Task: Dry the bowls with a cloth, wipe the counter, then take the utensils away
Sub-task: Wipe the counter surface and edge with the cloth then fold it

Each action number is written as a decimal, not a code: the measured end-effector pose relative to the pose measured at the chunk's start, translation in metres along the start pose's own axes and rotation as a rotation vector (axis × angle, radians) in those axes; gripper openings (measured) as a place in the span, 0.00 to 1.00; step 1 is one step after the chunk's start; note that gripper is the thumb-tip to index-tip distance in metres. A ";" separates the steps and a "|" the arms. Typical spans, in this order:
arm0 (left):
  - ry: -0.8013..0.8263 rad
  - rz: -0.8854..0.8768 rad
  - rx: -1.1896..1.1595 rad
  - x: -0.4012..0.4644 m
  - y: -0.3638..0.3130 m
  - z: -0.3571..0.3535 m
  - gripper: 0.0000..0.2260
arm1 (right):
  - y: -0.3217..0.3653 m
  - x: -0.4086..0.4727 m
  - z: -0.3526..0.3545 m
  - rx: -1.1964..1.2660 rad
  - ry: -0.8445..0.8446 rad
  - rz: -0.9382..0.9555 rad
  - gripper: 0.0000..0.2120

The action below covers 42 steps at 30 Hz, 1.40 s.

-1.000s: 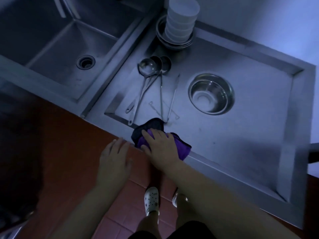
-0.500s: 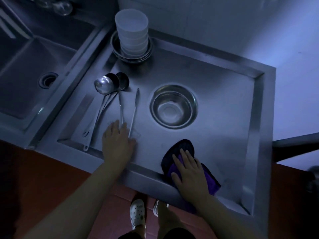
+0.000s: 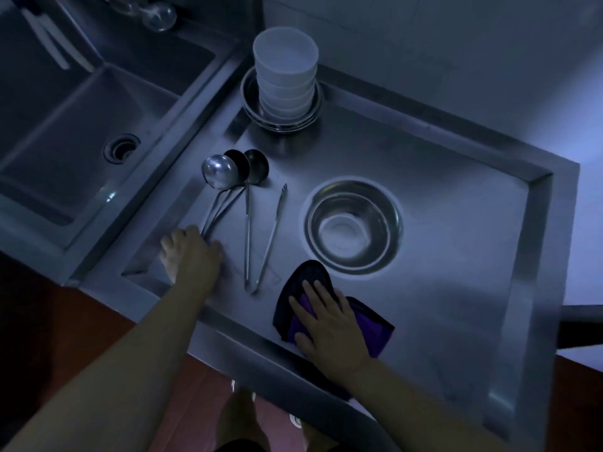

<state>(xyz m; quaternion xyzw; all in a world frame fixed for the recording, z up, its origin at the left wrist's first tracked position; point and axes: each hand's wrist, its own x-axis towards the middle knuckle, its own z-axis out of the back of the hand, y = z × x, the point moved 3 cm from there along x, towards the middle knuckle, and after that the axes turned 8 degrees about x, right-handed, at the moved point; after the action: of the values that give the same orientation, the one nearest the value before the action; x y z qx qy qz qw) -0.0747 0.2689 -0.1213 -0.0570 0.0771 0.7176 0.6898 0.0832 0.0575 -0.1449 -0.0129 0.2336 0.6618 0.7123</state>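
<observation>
My right hand [image 3: 329,324] lies flat, fingers straight, on the purple cloth [image 3: 375,331], pressing it to the steel table [image 3: 456,256] near the front edge, just below the metal bowl [image 3: 354,223] that sits upright in the middle of the recessed top. My left hand [image 3: 191,256] is down over the near ends of the ladles [image 3: 225,190]; I cannot tell from here whether my fingers have closed round the handles or only rest on them. The tongs [image 3: 264,243] lie just to the right of the ladles, between my two hands, and the stack of white bowls [image 3: 285,79] stands in nested metal dishes [image 3: 280,120] at the back corner, beside the sink [image 3: 81,132]. The risks I see are these: if I sweep the cloth upward it meets the bowl's rim and may push it skidding across the smooth steel; if I sweep left it catches the tongs and drags them into the ladles. The ladle handles cross each other, so lifting them with a loose hold could let one slip and clatter down, or swing a bowl end toward the white stack, which is tall and looks easy to topple. The light is dim, so wet patches on the table may go unseen and unwiped.
</observation>
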 end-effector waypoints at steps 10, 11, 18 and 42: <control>0.096 -0.137 -0.127 0.014 -0.016 -0.010 0.42 | 0.017 0.015 0.005 0.004 0.006 -0.054 0.28; 0.116 -0.152 -0.130 0.013 -0.017 -0.012 0.45 | 0.019 0.015 0.007 0.011 0.016 -0.061 0.28; -0.067 -0.457 -0.229 -0.007 -0.023 -0.002 0.36 | 0.001 -0.009 0.031 0.317 -0.314 -0.244 0.23; 0.135 -0.242 -0.270 0.026 -0.008 -0.001 0.07 | 0.028 0.021 0.002 -0.057 -0.109 -0.072 0.27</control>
<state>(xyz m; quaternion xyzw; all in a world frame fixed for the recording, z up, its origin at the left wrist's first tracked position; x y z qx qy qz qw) -0.0677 0.2947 -0.1270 -0.2061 0.0187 0.6280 0.7502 0.0574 0.0811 -0.1427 -0.0055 0.1748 0.6417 0.7468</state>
